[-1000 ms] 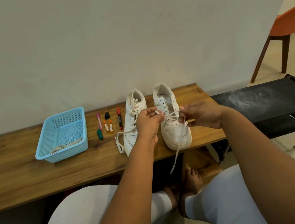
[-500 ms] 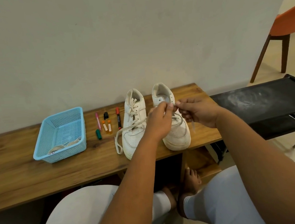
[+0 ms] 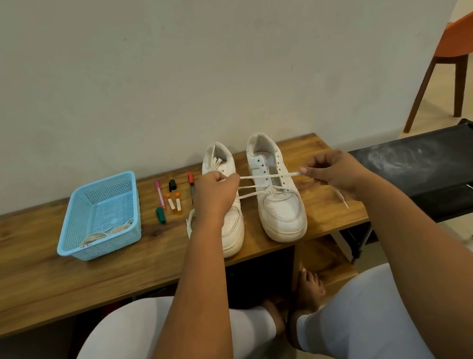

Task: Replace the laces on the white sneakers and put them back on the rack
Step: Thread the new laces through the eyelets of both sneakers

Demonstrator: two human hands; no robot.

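Two white sneakers stand side by side, toes toward me, on the wooden bench (image 3: 66, 274). The right sneaker (image 3: 279, 195) has a white lace (image 3: 269, 176) through its lowest eyelets; its upper eyelets are bare. My left hand (image 3: 216, 192) pinches one end of that lace over the left sneaker (image 3: 230, 225). My right hand (image 3: 332, 173) pinches the other end, so the lace runs taut across the shoe. The lace tip hangs below my right hand. The left sneaker is laced, partly hidden by my left hand.
A light blue plastic basket (image 3: 101, 217) with coiled laces sits to the left. Several markers (image 3: 171, 196) lie between basket and sneakers. A black shoe rack (image 3: 428, 162) stands right of the bench, an orange chair (image 3: 463, 42) behind it. My knees and bare feet are below.
My hands have drawn apart sideways, pulling the lace ends out taut across the right sneaker. Earlier they were close together over its eyelets.
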